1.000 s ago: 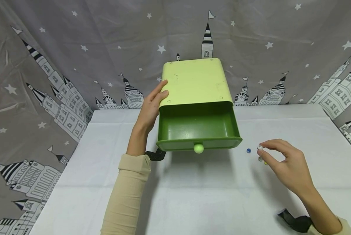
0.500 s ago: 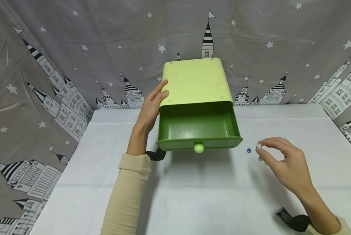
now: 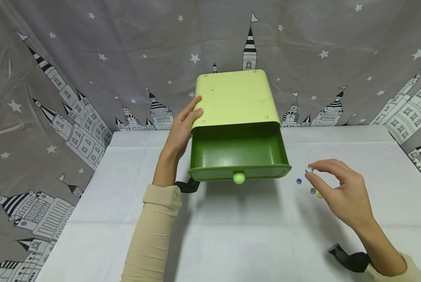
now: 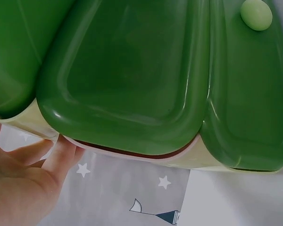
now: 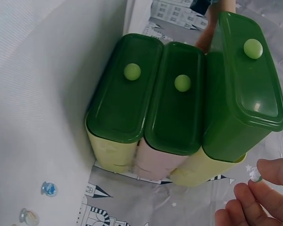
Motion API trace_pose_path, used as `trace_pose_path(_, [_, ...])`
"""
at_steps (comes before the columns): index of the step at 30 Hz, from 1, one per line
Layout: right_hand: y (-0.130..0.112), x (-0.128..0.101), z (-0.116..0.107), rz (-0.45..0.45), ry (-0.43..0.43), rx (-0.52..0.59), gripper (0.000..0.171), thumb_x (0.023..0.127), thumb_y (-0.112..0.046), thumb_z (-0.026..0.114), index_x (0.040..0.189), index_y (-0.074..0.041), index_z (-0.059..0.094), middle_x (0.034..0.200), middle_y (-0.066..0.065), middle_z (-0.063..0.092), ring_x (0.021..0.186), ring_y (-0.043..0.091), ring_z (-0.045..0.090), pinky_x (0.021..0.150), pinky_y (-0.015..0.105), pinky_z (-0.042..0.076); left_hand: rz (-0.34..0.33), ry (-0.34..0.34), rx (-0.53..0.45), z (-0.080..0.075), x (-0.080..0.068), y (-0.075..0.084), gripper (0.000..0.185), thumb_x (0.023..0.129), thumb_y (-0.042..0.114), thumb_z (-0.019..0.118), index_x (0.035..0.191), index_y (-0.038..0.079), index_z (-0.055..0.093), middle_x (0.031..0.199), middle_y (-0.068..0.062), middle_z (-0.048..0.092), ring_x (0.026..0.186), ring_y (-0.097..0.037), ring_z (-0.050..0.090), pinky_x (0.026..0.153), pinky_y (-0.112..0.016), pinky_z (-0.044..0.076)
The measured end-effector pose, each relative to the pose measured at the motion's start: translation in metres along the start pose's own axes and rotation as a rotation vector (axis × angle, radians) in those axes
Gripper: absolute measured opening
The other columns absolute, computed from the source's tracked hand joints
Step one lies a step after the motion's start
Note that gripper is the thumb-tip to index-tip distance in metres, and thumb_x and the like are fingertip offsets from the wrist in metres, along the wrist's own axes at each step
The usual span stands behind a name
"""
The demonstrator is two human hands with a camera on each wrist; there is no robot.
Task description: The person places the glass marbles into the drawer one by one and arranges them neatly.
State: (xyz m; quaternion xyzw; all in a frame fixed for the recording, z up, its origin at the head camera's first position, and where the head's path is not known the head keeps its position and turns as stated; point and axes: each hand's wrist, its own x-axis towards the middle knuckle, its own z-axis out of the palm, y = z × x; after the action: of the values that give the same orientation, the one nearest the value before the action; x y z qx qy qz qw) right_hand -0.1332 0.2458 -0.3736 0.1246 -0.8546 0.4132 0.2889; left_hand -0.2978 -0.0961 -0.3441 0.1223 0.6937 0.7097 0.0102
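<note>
1. Raised since the earlier frames: right hand (image 3: 340,188), its fingers (image 3: 324,166) pinching one small clear glass bead (image 3: 308,169), now held above the white surface (image 3: 231,235).
2. Beads left on the surface: blue bead (image 3: 298,181), clear bead (image 3: 313,190), yellow bead (image 3: 319,195), just beside the hand.
3. Cabinet (image 3: 231,96): smooth pale-green plastic, rounded corners; left hand (image 3: 180,131) lies flat against its side, fingers straight.
4. Top drawer (image 3: 238,154): dark green, pulled out toward the person, round knob (image 3: 238,178) in front, nothing inside.
</note>
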Motion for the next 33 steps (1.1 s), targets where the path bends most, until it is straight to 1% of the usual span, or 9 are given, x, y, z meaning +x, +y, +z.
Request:
trace_pose_path(8, [-0.004,0.003,0.001,0.016,0.006,0.018,0.021,0.078,0.009,0.077,0.096,-0.001,0.074,0.094,-0.004,0.068,0.093,0.000,0.058,0.085,0.014,0.039,-0.002,-0.002,-0.006,0.001,0.000,-0.001,0.048,0.103,0.028,0.053,0.151,0.029,0.044,0.155,0.009,0.034,0.126,-0.019,0.049,0.094,-0.042,0.046])
trace_pose_path(15, [-0.006,0.005,0.002,0.001,0.019,0.022,0.021,0.078,0.009,0.076,0.097,0.001,0.074,0.095,0.008,0.069,0.095,-0.001,0.058,0.086,0.015,0.040,-0.007,0.003,-0.003,0.000,0.000,0.000,0.049,0.102,0.029,0.053,0.150,0.030,0.045,0.154,0.008,0.035,0.126,-0.018,0.049,0.094,-0.041,0.046])
trace_pose_path(23, [-0.014,0.012,0.006,-0.011,0.029,0.042,0.021,0.079,0.011,0.075,0.097,0.002,0.074,0.096,0.007,0.068,0.096,0.001,0.058,0.088,0.016,0.041,0.000,-0.005,-0.008,-0.001,0.001,0.000,0.049,0.103,0.028,0.052,0.151,0.028,0.044,0.155,0.008,0.034,0.127,-0.018,0.048,0.093,-0.039,0.047])
trace_pose_path(29, [-0.020,0.017,0.010,-0.021,0.040,0.090,0.022,0.077,0.013,0.075,0.097,0.003,0.074,0.096,0.009,0.069,0.097,0.005,0.058,0.086,0.017,0.042,0.003,-0.009,-0.016,-0.001,0.000,0.000,0.049,0.103,0.027,0.051,0.151,0.027,0.043,0.155,0.006,0.034,0.124,-0.020,0.051,0.091,-0.037,0.048])
trace_pose_path(33, [-0.024,0.020,0.014,-0.035,0.039,0.086,0.023,0.077,0.013,0.076,0.098,0.003,0.074,0.095,0.011,0.069,0.097,0.004,0.058,0.086,0.018,0.041,0.005,-0.010,-0.019,0.000,0.000,0.000,0.049,0.103,0.027,0.052,0.151,0.026,0.044,0.155,0.006,0.035,0.125,-0.020,0.050,0.091,-0.036,0.048])
